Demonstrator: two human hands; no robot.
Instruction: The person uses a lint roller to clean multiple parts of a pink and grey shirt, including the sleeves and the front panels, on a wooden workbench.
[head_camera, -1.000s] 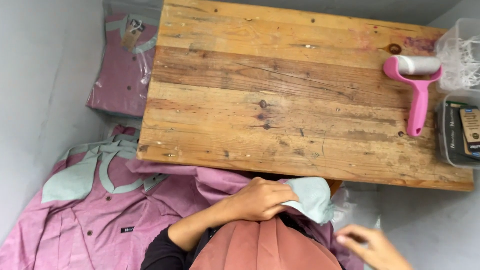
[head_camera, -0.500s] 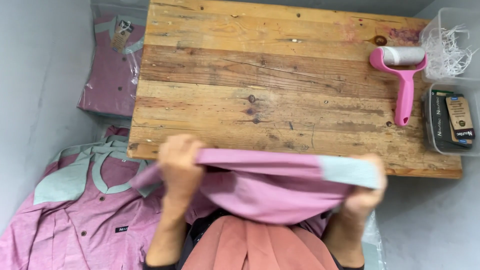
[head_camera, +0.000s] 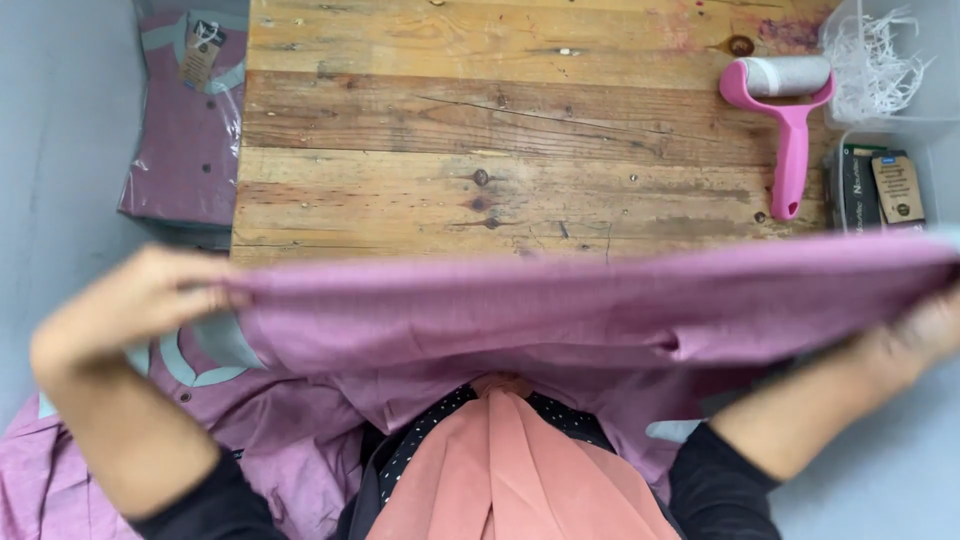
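A pink shirt (head_camera: 560, 310) is stretched out flat in the air, spanning nearly the whole width of the view just in front of the near edge of the wooden table (head_camera: 520, 130). It is held taut between both hands, which seems the reason for the wide spread: pulled from both ends, the cloth hangs straight and free of folds. The left hand (head_camera: 135, 300) is raised at the left end, its fingers (head_camera: 205, 297) closed on the cloth beside a grey-green trim piece. The right hand (head_camera: 925, 325) is at the far right edge, blurred and partly cut off; it looks closed on the other end of the shirt, though the fingers themselves cannot be made out. Both forearms angle outward and upward from the body, in dark sleeves pushed back from the wrists.

Below the stretched shirt, on the left, lies a pile of more pink shirts (head_camera: 60, 470) with grey-green collars. Further off, left of the table, a folded shirt in a clear bag (head_camera: 185, 120) lies on the grey floor. On the table's far right rests a pink lint roller (head_camera: 785, 110), handle toward the person. Beside it stand a clear box of white shredded paper (head_camera: 885, 70) and a box of dark tags (head_camera: 880, 190).
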